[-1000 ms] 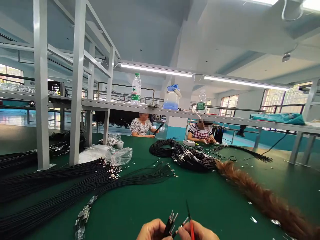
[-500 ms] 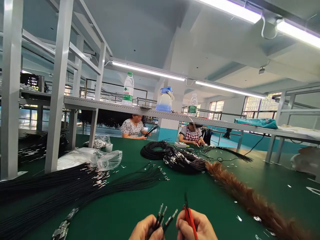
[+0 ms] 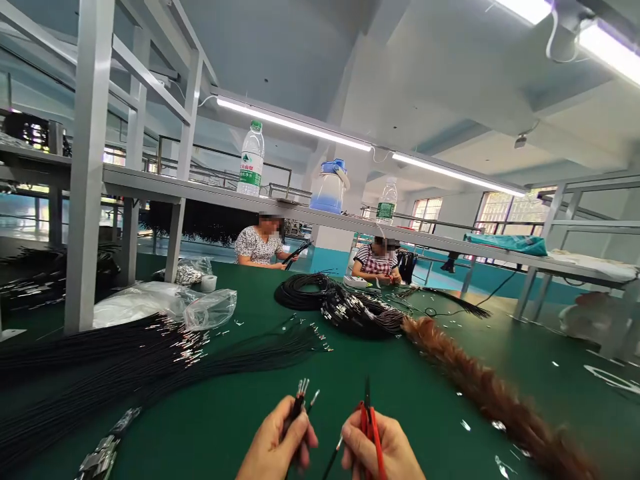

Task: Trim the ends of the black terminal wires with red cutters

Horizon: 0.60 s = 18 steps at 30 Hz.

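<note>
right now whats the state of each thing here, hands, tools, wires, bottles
left hand: closed around a small bunch of black wires, metal tips up
right hand: gripping red-handled pliers, tip up; one loose wire at its fingers
black wire bundles: lying flat on the green table
coiled wires: heaped
water bottle: upright, capped, on the shelf
clear plastic bag: crumpled

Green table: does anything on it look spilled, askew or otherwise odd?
Yes. Small metal terminals lie scattered loose over the green table, mostly at right, away from any bag or tray. A brown feather duster sprawls diagonally among the wire bundles. The left hand holds wires; the right hand holds red cutters.
</note>
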Available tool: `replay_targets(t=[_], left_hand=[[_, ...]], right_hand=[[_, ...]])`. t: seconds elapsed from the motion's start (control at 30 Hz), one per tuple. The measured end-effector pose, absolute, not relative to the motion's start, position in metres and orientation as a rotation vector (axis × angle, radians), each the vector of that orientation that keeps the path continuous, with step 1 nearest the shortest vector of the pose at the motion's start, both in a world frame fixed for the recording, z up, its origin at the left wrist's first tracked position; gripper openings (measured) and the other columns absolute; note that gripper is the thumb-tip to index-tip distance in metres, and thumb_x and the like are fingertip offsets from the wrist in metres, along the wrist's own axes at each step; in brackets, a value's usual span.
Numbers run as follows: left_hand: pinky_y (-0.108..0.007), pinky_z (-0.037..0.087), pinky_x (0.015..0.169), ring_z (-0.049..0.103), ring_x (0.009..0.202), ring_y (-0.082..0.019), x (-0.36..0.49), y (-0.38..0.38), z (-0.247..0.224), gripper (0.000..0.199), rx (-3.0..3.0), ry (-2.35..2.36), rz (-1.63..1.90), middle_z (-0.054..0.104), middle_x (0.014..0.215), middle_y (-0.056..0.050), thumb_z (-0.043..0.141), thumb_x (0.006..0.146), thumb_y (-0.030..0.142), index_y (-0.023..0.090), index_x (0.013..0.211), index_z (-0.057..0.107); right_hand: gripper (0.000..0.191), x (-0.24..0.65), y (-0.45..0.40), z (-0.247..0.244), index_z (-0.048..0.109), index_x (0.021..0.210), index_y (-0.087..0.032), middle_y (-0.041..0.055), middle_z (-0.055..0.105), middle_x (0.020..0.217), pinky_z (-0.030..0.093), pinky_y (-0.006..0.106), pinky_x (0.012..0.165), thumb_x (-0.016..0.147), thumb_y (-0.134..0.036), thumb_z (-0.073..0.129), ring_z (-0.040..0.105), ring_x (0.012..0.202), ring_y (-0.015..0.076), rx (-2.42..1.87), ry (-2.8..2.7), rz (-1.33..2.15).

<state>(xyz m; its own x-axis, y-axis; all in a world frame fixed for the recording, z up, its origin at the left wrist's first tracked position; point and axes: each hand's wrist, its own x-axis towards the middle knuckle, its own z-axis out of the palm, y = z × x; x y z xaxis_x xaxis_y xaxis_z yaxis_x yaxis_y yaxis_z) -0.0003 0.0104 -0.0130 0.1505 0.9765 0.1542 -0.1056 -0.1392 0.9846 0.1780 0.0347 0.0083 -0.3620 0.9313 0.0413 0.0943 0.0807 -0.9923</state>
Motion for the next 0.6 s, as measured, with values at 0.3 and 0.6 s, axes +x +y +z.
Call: replay_targets(t=[0.3,0.6], left_hand=[[-0.024,0.028,0.053,0.038,0.052,-0.01,0.009,0.002,-0.008,0.032,1.296,0.932,1.09,0.051,0.056,0.002,0.068,0.062,0.043,0.015,0.063,0.054],[-0.024,0.028,0.049,0.041,0.05,-0.012,0.01,0.002,-0.013,0.045,1.329,1.047,1.142,0.049,0.053,0.001,0.062,0.064,0.06,0.015,0.063,0.053]], right_hand=[[0.045,0.167,0.025,0.008,0.05,0.068,-0.016,-0.0005,0.059,0.054,0.031,0.017,0.036,0.073,-0.06,0.06,0.048,0.037,0.0067,-0.99,-1.587,1.378],[0.047,0.161,0.02,0.007,0.053,0.07,-0.015,-0.0018,0.056,0.054,0.032,0.019,0.039,0.074,-0.062,0.059,0.048,0.039,0.0065,-1.02,-1.569,1.362]])
